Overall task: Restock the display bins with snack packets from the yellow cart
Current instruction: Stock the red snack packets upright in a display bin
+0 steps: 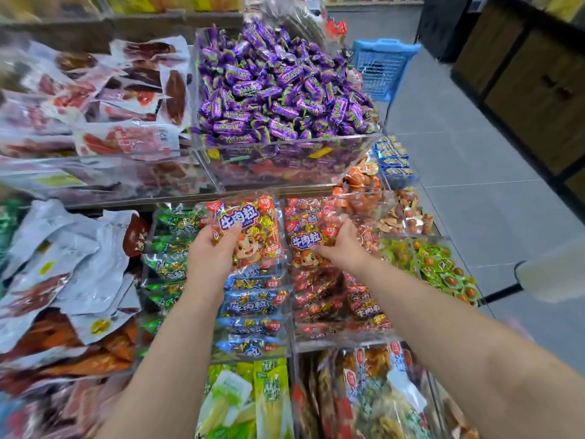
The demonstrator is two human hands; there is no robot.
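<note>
The fingers [232, 234] of the left hand [218, 253] are curled round the lower edge of a red-and-gold glossy plastic snack packet [250, 228], thumb on its face. They hold it tilted up just below the clear acrylic bin heaped with purple-wrapped sweets [285, 90].

Further right, also below that bin, the right hand [343, 245] reaches into the clear acrylic compartment of matching red packets [319, 299]. Its fingers [343, 224] are bent over the top packets there. Whether they clamp one or only press the pile down cannot be told.

The yellow cart is not in view.

The step in hand looks like placing: one packet is up and ready while the right hand makes room or steadies the row. The next move would call for carrying the held packet rightward, since it hangs nearer the row of blue foil packets [253, 304], and sliding it in upright with the label facing out.
</note>
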